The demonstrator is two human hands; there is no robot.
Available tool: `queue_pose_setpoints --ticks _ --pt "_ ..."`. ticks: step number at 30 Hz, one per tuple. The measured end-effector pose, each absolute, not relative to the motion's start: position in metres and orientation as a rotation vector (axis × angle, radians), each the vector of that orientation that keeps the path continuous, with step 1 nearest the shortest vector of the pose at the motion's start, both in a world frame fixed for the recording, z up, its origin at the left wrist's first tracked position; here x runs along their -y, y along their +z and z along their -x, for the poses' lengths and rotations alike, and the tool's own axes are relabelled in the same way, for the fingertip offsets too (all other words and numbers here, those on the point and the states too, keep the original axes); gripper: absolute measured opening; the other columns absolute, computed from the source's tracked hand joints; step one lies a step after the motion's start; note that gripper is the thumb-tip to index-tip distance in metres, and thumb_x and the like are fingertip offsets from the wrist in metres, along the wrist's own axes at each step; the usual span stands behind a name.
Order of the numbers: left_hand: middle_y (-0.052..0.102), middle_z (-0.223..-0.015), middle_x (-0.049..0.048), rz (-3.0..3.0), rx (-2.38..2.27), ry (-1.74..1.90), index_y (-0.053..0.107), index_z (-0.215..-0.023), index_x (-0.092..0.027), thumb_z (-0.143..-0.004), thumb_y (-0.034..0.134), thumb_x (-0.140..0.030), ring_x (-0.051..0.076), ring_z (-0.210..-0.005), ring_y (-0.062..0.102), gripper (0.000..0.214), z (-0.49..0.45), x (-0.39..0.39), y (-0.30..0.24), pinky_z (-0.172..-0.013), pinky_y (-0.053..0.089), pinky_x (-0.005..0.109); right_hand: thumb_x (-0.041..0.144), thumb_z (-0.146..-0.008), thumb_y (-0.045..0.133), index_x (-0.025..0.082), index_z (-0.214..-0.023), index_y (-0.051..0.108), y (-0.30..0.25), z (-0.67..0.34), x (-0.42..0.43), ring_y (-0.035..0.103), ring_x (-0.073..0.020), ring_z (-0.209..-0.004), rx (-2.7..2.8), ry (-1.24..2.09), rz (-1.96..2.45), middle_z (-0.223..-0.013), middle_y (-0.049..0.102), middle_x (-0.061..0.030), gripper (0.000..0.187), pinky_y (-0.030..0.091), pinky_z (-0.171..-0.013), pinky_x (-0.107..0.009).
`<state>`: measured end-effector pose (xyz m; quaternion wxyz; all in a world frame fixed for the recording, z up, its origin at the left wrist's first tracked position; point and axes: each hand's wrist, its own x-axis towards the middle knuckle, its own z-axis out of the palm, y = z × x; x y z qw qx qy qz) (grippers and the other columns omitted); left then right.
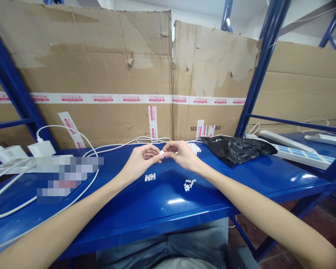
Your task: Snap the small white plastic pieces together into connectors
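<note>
My left hand (142, 158) and my right hand (179, 154) meet above the blue metal shelf (162, 209), fingertips pinched together on a small white plastic piece (161, 152). Just below the hands lies a short joined row of white pieces (150, 178). A loose little heap of white pieces (189, 184) sits to its right. More white pieces (195, 147) lie behind my right hand, next to a black plastic bag (236, 149).
White cables (72, 129) loop over the left of the shelf, with a white charger (41, 148) and a blurred patch. White power strips (302, 154) lie at the right. Cardboard sheets (100, 67) wall the back between blue uprights (261, 67).
</note>
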<state>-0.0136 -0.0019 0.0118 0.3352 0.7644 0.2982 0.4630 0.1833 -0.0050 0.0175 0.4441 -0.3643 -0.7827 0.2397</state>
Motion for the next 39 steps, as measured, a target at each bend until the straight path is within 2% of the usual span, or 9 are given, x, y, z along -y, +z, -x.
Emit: queue_pose_setpoints --ticks 3,7,19,24,28,30,31,34,39 --pt "0.077 -0.084 0.0047 -2.181 -0.791 1.143 0.069 -0.089 -0.019 -0.084 0.075 -0.045 0.021 -0.077 0.074 0.028 0.013 0.001 0.011 -0.077 0.057 0.033 0.026 -0.082 0.074 0.015 -0.082 0.066 0.017 -0.185 0.003 0.065 -0.0165 -0.073 1.885 0.708 0.863 -0.077 0.07 -0.0037 0.013 0.051 -0.073 -0.031" --pt "0.076 -0.079 0.0041 -2.297 -0.8 1.046 0.07 -0.088 -0.018 -0.095 0.062 -0.044 0.02 -0.076 0.072 0.027 0.012 0.004 0.011 -0.076 0.053 0.031 0.026 -0.08 0.074 0.015 -0.082 0.067 0.016 -0.186 0.002 0.065 -0.0164 -0.073 1.864 0.786 0.814 -0.077 0.069 -0.0036 0.014 0.052 -0.073 -0.031" --pt "0.073 -0.069 0.0026 -2.294 -0.772 1.073 0.069 -0.079 -0.019 -0.093 0.061 -0.037 0.018 -0.067 0.067 0.024 0.012 0.012 0.012 -0.071 0.052 0.029 0.025 -0.074 0.078 0.015 -0.077 0.067 0.005 -0.179 0.001 0.064 -0.0141 -0.063 1.766 0.942 0.764 -0.068 0.068 -0.0019 0.016 0.054 -0.065 -0.029" --pt "0.069 -0.062 0.0017 -2.329 -0.891 1.079 0.067 -0.076 -0.019 -0.092 0.062 -0.046 0.017 -0.055 0.063 0.032 0.008 0.007 0.012 -0.058 0.048 0.026 0.028 -0.08 0.075 0.013 -0.083 0.069 0.034 -0.206 -0.007 0.068 -0.0157 -0.068 1.909 0.847 0.85 -0.071 0.071 -0.0045 0.016 0.055 -0.066 -0.029" --pt "0.064 -0.057 -0.0018 -2.463 -0.975 1.077 0.062 -0.076 -0.02 -0.096 0.055 -0.049 0.015 -0.049 0.055 0.035 0.014 0.001 0.011 -0.053 0.041 0.025 0.01 -0.077 0.073 0.012 -0.076 0.067 0.066 -0.276 -0.013 0.066 -0.0139 -0.061 2.096 0.547 1.399 -0.067 0.071 -0.0042 0.006 0.052 -0.06 -0.024" --pt "0.062 -0.056 -0.0023 -2.503 -0.989 1.062 0.059 -0.074 -0.021 -0.099 0.049 -0.048 0.015 -0.049 0.054 0.037 0.018 -0.002 0.011 -0.054 0.04 0.025 0.006 -0.073 0.074 0.012 -0.075 0.067 0.07 -0.306 -0.016 0.066 -0.0146 -0.06 2.044 0.678 1.931 -0.064 0.071 -0.0038 0.009 0.055 -0.061 -0.025" --pt "0.062 -0.056 -0.0025 -2.519 -0.997 1.073 0.057 -0.073 -0.021 -0.099 0.047 -0.048 0.015 -0.049 0.053 0.039 0.02 -0.003 0.011 -0.055 0.039 0.026 0.005 -0.071 0.076 0.011 -0.074 0.068 0.069 -0.317 -0.018 0.067 -0.0165 -0.059 2.03 0.734 2.039 -0.062 0.071 -0.005 0.01 0.056 -0.061 -0.027" --pt "0.062 -0.057 -0.0018 -2.557 -1.001 1.09 0.058 -0.072 -0.021 -0.1 0.044 -0.047 0.016 -0.05 0.054 0.04 0.023 -0.004 0.013 -0.055 0.039 0.026 0.006 -0.066 0.082 0.01 -0.075 0.069 0.058 -0.331 -0.028 0.071 -0.0212 -0.062 2.006 0.819 2.179 -0.06 0.071 -0.0066 0.015 0.059 -0.066 -0.032" --pt "0.065 -0.06 -0.001 -2.598 -1.02 1.089 0.062 -0.074 -0.021 -0.099 0.042 -0.045 0.017 -0.055 0.058 0.04 0.023 -0.004 0.014 -0.058 0.041 0.025 0.01 -0.065 0.086 0.014 -0.086 0.066 0.046 -0.329 -0.04 0.073 -0.0219 -0.067 2.006 0.767 2.218 -0.061 0.071 -0.0035 0.029 0.059 -0.068 -0.032"
